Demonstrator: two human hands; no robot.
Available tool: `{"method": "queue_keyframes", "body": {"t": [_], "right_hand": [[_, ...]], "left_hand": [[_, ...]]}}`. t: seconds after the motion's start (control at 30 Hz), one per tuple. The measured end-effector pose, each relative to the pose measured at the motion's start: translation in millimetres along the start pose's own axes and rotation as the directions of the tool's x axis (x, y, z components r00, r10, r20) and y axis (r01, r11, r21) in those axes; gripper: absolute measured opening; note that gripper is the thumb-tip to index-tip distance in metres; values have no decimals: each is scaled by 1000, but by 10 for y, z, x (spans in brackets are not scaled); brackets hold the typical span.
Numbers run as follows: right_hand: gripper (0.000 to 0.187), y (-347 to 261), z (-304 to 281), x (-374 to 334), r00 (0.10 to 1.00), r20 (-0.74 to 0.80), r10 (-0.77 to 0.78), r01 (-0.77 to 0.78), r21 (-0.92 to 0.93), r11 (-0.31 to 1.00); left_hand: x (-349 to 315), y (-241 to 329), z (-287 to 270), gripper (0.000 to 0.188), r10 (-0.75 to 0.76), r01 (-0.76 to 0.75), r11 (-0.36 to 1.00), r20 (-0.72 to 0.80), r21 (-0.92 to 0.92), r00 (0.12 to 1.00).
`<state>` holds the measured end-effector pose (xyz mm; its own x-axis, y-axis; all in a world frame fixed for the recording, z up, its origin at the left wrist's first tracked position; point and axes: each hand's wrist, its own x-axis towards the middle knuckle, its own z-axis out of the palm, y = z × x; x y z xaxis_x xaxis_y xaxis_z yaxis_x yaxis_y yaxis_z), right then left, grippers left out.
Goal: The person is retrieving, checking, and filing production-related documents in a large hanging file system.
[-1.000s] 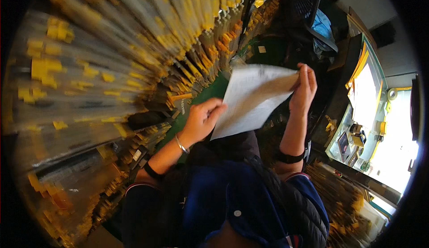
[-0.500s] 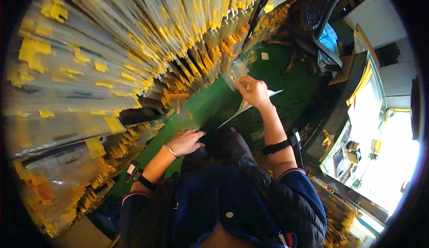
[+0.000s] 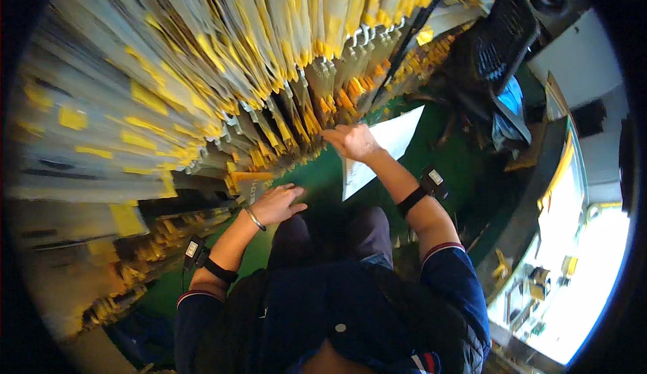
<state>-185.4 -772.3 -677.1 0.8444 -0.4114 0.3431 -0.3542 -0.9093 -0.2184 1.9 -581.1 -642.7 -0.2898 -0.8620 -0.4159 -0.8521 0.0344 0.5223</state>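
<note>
My right hand [image 3: 350, 142] is closed with a white sheet of paper [image 3: 397, 135] tucked under it. The sheet slants out on both sides of the hand, with faint print at its lower edge. The thumb and forefinger tips reach the yellow-edged ends of the lower hanging clear plastic sleeves [image 3: 286, 128]; whether they pinch one is too blurred to tell. My left hand [image 3: 275, 204], with a silver bracelet at the wrist, is open with fingers stretched out above my left knee. It is near a clear sleeve with an orange-yellow top edge [image 3: 251, 177].
Dense rows of hanging plastic sleeves [image 3: 256, 30] with yellow tabs fill the left and far side. A dark upright post [image 3: 412, 34] splits the rack. A black mesh chair [image 3: 499, 50] stands far right on green floor [image 3: 445, 165]. A bright desk [image 3: 573, 273] lies right.
My right hand has moved left toward the rack, and the white sheet has turned to show its face. The small clear bag at its fingers is no longer visible. The left hand shifted slightly.
</note>
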Motion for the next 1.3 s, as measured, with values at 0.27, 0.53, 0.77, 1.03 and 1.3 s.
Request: {"method": "queue_keyframes", "body": {"t": [0.27,0.53,0.77,1.03,1.3], "right_hand": [[22,573,860,130,926,-330,-180,153,-106,982],[19,833,1190,68,766,-595,-244,215,-121,969],[14,888,1307,94,731,-669,-134,88,-103,991],[13,950,1338,101,736,-674,-62,50,-37,998],[19,775,1174,96,868,-339,363,-334,142,932]], "left_hand": [[1249,-405,699,18,339,-201,940,-683,276,646],[1963,-637,852,21,620,125,668,-641,733,452],[1650,-1021,914,13,515,364,596,-689,716,510],[1577,-1122,942,13,514,385,580,-689,718,511],[1623,-1191,960,11,530,328,621,-690,712,493]]}}
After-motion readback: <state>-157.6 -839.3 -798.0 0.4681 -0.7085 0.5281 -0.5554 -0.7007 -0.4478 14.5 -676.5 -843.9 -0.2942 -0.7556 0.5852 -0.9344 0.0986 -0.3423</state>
